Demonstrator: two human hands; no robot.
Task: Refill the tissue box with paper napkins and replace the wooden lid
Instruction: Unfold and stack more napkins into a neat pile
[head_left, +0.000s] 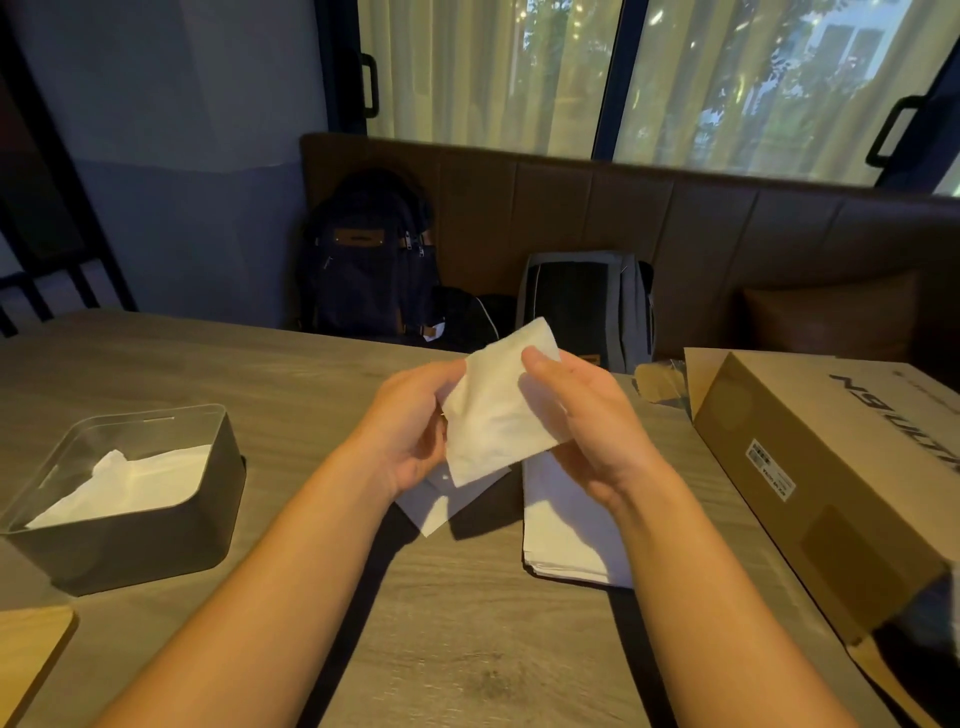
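Both hands hold one white paper napkin (496, 400) above the middle of the table. My left hand (410, 421) grips its left edge and my right hand (576, 415) pinches its upper right side. Below them lie a loose napkin (434, 506) and a flat stack of napkins (566, 530) on the table. The dark tissue box (171, 525) stands open at the left with several white napkins (130, 486) inside. A corner of the wooden lid (28, 654) shows at the bottom left edge.
A long cardboard box (810, 483) lies open along the right side of the wooden table (467, 634). Two backpacks (371, 270) (587, 306) rest on the brown bench beyond the far edge, under curtained windows.
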